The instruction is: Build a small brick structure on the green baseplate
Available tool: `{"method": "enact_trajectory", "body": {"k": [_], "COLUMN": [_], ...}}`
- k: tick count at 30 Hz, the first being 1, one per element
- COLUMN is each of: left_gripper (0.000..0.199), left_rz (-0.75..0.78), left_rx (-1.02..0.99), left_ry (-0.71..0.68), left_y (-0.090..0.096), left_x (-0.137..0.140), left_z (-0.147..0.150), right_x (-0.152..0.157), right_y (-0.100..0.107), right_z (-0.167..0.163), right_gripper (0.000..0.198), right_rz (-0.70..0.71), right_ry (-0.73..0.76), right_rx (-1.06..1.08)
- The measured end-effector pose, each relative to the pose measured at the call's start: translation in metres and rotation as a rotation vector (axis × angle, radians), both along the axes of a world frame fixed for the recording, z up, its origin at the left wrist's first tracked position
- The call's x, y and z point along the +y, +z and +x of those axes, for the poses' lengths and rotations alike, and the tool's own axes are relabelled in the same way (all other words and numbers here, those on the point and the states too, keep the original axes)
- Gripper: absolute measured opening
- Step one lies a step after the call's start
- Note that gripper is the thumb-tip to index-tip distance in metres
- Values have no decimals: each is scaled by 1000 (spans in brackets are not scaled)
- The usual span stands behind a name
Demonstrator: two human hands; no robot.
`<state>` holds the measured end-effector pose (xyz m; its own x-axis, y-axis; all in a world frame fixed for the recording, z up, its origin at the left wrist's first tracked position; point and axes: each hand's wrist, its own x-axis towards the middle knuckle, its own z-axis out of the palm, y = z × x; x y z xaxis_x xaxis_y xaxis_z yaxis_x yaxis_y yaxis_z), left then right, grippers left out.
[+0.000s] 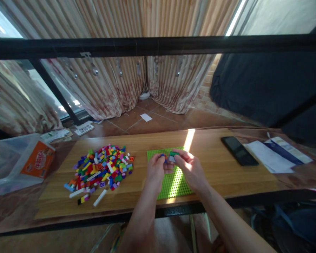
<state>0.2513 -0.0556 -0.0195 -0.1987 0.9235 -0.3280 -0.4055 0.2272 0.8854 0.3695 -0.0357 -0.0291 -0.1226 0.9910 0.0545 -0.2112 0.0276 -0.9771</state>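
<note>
I take the green baseplate (173,181) as my landmark, lying flat near the table's (216,168) front edge. Far to its left, off the wooden top, sits one clear plastic tub (5,165) with one orange box (38,160) leaning in it. Nearer, still left of the baseplate, lies the one heap of loose bricks (101,168), too many and too small to count, with a few white and black strays at its near edge. The heap looks nearly untouched, so I judge the build is barely begun.

Over the baseplate's far end my two hands meet. My left hand (156,168) pinches a small blue piece (162,156) and my right hand (190,168) pinches a green brick (173,154) with something grey beneath it; the pieces are close together, though whether they already join I cannot tell. No bricks show on the visible studs, so by my reckoning almost everything is left to place.

Right of the baseplate, well apart, lies one black phone (239,150), face up, and beyond it a few white papers (275,154), perhaps three sheets, overlapping.
</note>
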Motion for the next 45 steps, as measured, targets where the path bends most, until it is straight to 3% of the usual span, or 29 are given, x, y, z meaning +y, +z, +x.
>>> {"method": "enact_trajectory", "body": {"k": [8,12,16,20,28,31,35,38,45], "left_gripper": [27,26,16,4,14,19,19,23,36], "left_rz": [-162,-191,-124,7,-25,-48,-71,-81,-189], "left_rx": [-540,-628,-482,-230,284,486,598,472,-177], "left_ry": [18,100,205,293,55,-45,-122,-89,-113], "left_y": [1,4,13,17,1,-7,-13,-8,10], "left_x": [11,18,21,18,8,5,2,0,-2], "left_z": [25,24,-7,-41,-44,-43,-46,-45,-41], "right_x": [-2,4,12,7,-11,-14,-15,-15,-12], "right_y": [0,6,3,-11,-33,-38,-40,-39,-40], "right_z": [1,9,27,31,11,9,10,10,10], "right_gripper": [22,20,25,27,29,25,17,18,16], "right_rz": [133,147,20,-122,-163,-86,221,339,467], "right_ry": [-59,-138,-165,1,258,248,142,124,143], "right_rx": [-110,-108,-99,-225,-336,-465,-800,-909,-1015]}}
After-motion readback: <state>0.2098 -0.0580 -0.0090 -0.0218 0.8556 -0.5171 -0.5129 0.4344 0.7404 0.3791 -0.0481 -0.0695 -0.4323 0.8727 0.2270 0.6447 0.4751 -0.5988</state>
